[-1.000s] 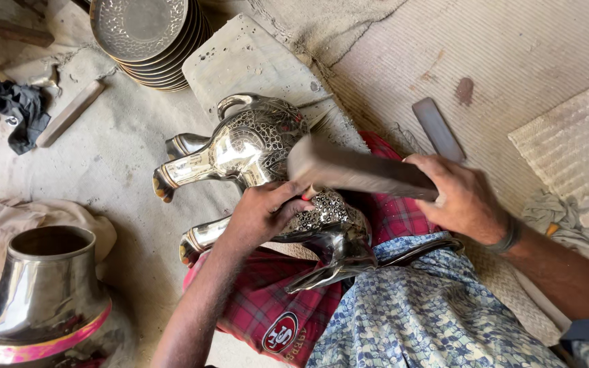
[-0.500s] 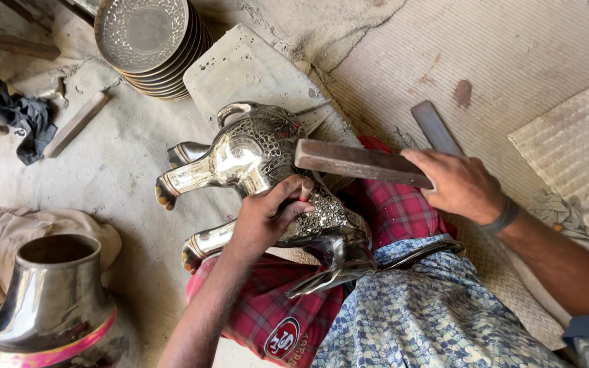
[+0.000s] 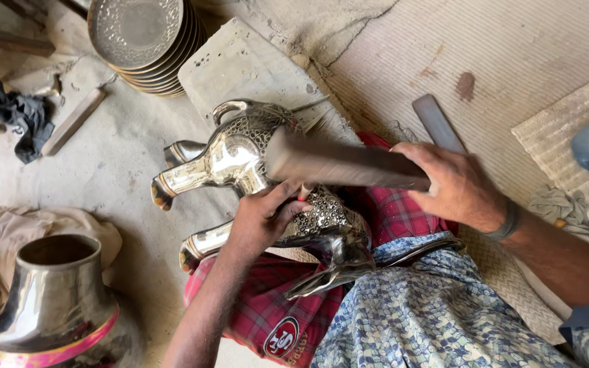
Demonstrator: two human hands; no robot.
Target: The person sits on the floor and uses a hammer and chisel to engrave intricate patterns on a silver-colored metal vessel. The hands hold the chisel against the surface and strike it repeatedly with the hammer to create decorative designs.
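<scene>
The silver metal animal figure (image 3: pixel 253 177), polished on the legs and densely punched with pattern along the body, is lying on its side across the person's lap, on the red checked cloth (image 3: pixel 260 313), its legs pointing left over the sandy floor (image 3: pixel 117 170). It looks like hollow sheet metal: stiff, fairly light for its size, slick where it is polished and easy to dent, so the textured body seems the surer place to hold, not the smooth legs.

The left hand (image 3: pixel 260 221) is pressing on the patterned flank, fingers curled together around a small punch (image 3: pixel 305 191) that is standing on the metal. The right hand (image 3: pixel 455 184) is gripping a long flat bar (image 3: pixel 342 163) closed in its fist, the bar lying level just above the punch.

Around them, a stone slab (image 3: pixel 240 65) is sitting behind the figure, a stack of embossed metal plates (image 3: pixel 141 37) beyond it, a polished metal vase with a pink band (image 3: pixel 56 303) at lower left, and a woven mat (image 3: pixel 512 54) on the right.

Compared with half a second ago, the bar is sitting slightly lower and nearer the punch, while the left hand is keeping its place.
</scene>
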